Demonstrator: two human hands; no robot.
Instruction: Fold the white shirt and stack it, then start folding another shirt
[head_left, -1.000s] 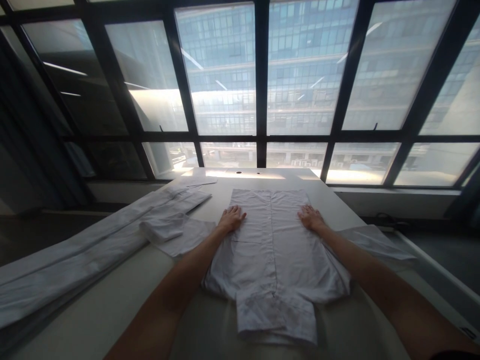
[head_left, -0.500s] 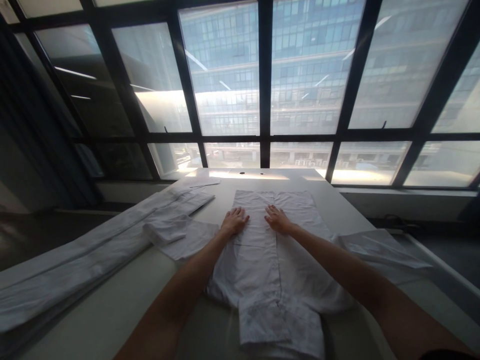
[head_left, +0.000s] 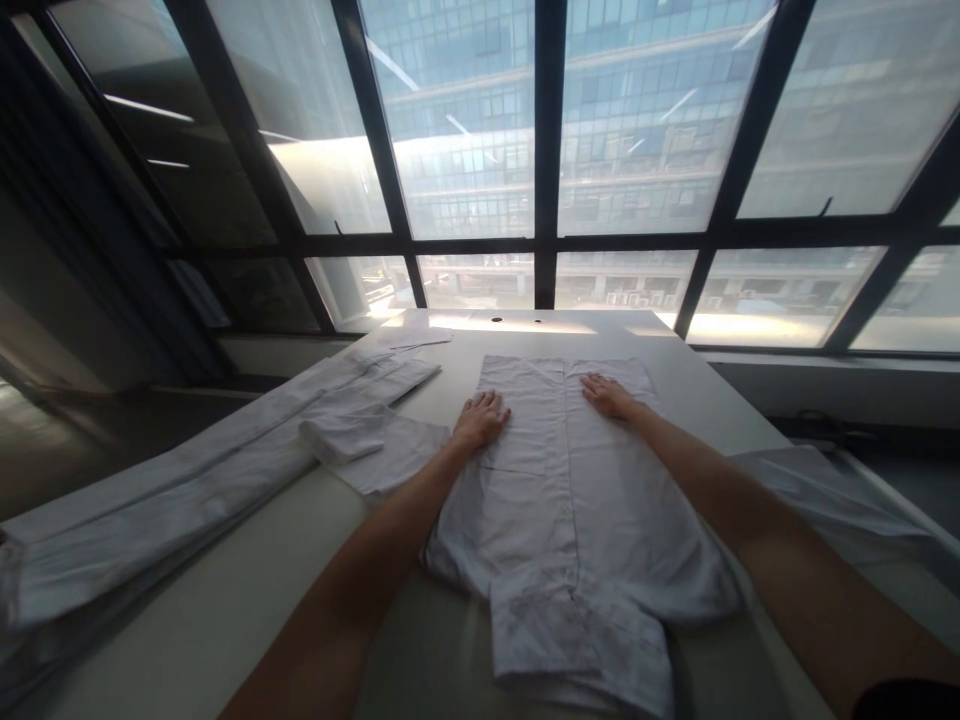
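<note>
A white button-front garment, seemingly a shirt or lab coat (head_left: 525,510), lies spread on the white table (head_left: 300,560), its collar end nearest me. Flat on its left part, below the far edge, rests my left hand (head_left: 481,420) with the fingers apart. My right hand (head_left: 609,396) lies on the right part, a little farther out, fingers stretched over the cloth. Neither hand grips anything. One sleeve (head_left: 375,450) reaches out to the left, partly hidden behind my left forearm.
Long folded white garments (head_left: 172,510) run along the table's left side. A thin, translucent white sheet or bag (head_left: 817,490) lies at the right edge. Large dark-framed windows (head_left: 472,120) stand behind the table, and a dark curtain (head_left: 82,220) hangs at the left.
My right hand has slid right and outward across the cloth, away from the front seam. My left hand stays about where it was on the garment. The view has tilted slightly.
</note>
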